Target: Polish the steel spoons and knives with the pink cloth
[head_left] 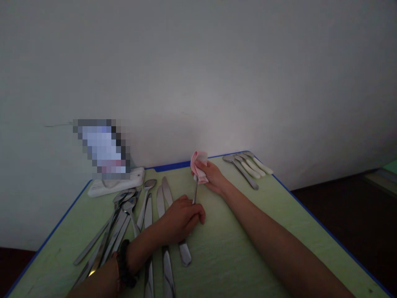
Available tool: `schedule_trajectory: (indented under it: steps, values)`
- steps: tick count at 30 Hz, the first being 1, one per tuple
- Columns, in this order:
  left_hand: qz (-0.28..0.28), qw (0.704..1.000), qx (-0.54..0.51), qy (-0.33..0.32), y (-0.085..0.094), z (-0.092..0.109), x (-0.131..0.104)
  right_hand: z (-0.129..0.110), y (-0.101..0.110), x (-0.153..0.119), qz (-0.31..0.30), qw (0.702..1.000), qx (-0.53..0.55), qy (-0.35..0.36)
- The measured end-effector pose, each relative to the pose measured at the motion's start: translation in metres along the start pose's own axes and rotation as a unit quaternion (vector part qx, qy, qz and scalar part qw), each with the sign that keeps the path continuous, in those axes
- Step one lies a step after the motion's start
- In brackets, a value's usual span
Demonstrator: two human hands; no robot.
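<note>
Left hand (182, 217), half-curled, is holding a likely stiff, slick utensil (195, 192), best gripped mid-shaft; right hand (213, 177) is pinching cloth (200, 157) near tabletop's (223, 256) far edge.

cloth in grip (202, 173): pink, paler patches | utensil in grip (195, 193): silver-grey | handles (250, 170) right of grip: cream | tabletop (235, 248) beneath: pale green, streaked | rim (173, 166): blue

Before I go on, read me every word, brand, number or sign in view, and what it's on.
No text can be read anywhere.
Slanted screen: pixelated, illegible.
White base below it: small dark mark near the right end, too small to read.
Pink cloth and metal utensil: no lettering visible.
</note>
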State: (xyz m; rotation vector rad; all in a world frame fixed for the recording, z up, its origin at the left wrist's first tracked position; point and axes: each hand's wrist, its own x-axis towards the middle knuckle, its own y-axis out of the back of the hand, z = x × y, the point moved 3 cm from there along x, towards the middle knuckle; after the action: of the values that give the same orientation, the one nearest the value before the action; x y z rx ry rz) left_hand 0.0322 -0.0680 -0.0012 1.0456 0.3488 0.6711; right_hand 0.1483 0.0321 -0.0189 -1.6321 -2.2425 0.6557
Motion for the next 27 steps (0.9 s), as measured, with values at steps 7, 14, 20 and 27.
schedule_trajectory:
  steps: [7,14,20,27]
  values:
    - [0.011,1.0,-0.017,0.001,0.0012,0.0009,-0.0001,-0.0011,-0.0027,-0.0029,-0.056,0.997,-0.038,-0.037]
    - [0.011,1.0,0.001,0.01,-0.0014,-0.0008,0.0013,0.0,-0.0049,-0.0011,0.009,1.0,0.001,-0.019]
    - [-0.01,1.0,0.007,0.006,0.0003,0.0014,0.0014,-0.0047,-0.0032,0.0018,0.076,0.994,0.082,-0.008]
    - [0.008,0.997,-0.072,0.027,0.0054,-0.0015,-0.0011,-0.0024,0.0003,0.0041,0.082,0.995,0.062,0.009]
